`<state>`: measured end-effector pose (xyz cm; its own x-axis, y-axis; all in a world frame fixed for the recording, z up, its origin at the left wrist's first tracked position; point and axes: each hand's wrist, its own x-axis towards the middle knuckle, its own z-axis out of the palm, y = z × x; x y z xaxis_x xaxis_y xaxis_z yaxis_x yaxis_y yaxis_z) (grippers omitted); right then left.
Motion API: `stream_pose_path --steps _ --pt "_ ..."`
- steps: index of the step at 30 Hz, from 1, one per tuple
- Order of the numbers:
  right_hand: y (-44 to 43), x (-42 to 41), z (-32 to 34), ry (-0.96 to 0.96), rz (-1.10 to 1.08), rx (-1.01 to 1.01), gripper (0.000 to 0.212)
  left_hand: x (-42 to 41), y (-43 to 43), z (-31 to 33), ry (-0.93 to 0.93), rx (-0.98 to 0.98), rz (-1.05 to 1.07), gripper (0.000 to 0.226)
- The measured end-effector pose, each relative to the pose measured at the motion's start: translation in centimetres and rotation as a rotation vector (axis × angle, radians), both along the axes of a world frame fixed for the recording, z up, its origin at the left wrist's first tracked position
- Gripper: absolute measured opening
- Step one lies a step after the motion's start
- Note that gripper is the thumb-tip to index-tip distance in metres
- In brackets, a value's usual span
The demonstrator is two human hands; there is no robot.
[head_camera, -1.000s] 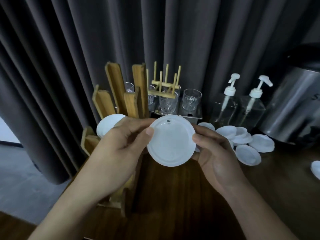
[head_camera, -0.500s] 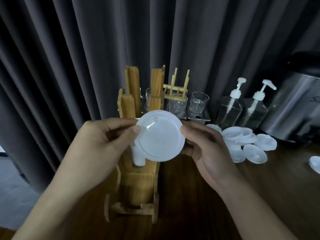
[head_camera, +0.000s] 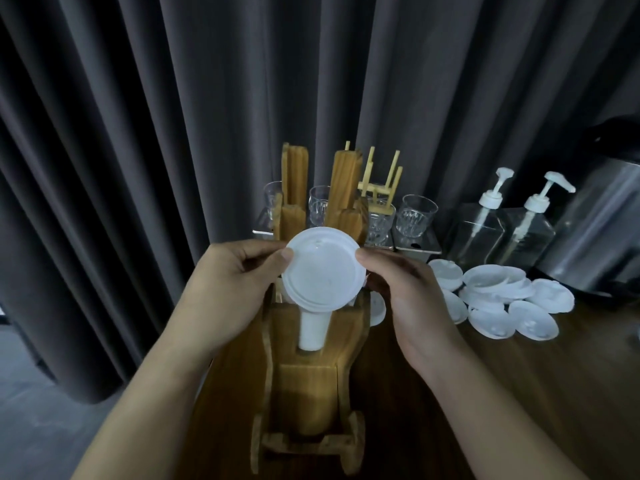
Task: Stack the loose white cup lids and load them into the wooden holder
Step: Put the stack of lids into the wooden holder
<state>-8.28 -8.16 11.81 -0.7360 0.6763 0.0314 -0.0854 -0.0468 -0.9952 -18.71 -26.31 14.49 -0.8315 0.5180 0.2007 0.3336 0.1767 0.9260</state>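
Our fingertips [head_camera: 286, 253] pinch lid stack [head_camera: 323, 271] at opposite rims, left hand [head_camera: 228, 289] and right hand [head_camera: 408, 292] both gripping. Since second ago, we brought stack square over wooden holder [head_camera: 311, 386]; loading looks next. Loose lids [head_camera: 502, 296] wait at right.

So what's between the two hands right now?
In the head view, a short stack of white lids sits between them. The left hand and right hand pinch it at opposite rims, above the wooden holder.

Matt white plastic lids [head_camera: 323, 274], grainy varnished wooden holder [head_camera: 308, 379], glossy glasses [head_camera: 414, 216]
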Motion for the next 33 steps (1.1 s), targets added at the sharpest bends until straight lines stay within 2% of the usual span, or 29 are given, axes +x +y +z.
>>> stream_pose_path --steps 4,9,19,27,33 --pt "-0.1 -0.6 -0.7 -0.056 0.009 -0.031 0.032 -1.2 0.2 -0.9 -0.051 -0.019 0.01 0.02" --pt "-0.3 -1.0 -0.8 -0.072 -0.008 -0.105 0.017 -2.0 0.5 -1.4 -0.119 -0.023 -0.038 0.024" --pt "-0.3 -1.3 -1.1 -0.077 -0.033 -0.107 0.014 -2.9 0.8 -2.2 -0.112 -0.058 -0.014 0.02" --pt "0.0 -2.1 -1.0 -0.086 -0.078 -0.052 0.042 -2.9 1.1 -2.0 -0.107 -0.055 -0.024 0.023" --pt "0.0 -2.4 -0.8 -0.084 -0.084 -0.051 0.042 -2.7 1.4 -1.8 -0.121 -0.039 -0.015 0.025"
